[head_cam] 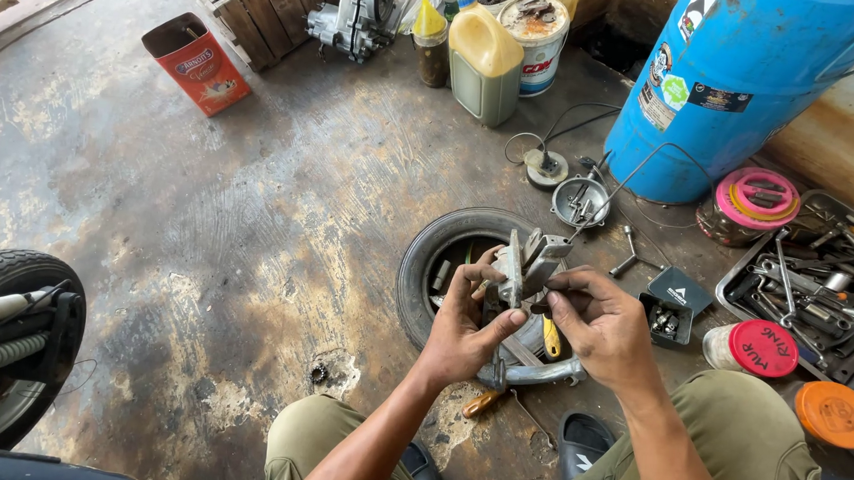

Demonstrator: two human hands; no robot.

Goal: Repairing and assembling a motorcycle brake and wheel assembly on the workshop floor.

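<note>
Gripping grey metal part, both hands; fingers hide lower half.

We note a red rectangular tin at upper left, open-topped. A yellow jug and a white pail stand at top centre. The blue drum carries green, white and dark stickers. Round red-lidded and orange-lidded containers sit at lower right.

We hold our left hand and right hand raised together, fingers pinched, forearms angled inward.
</note>
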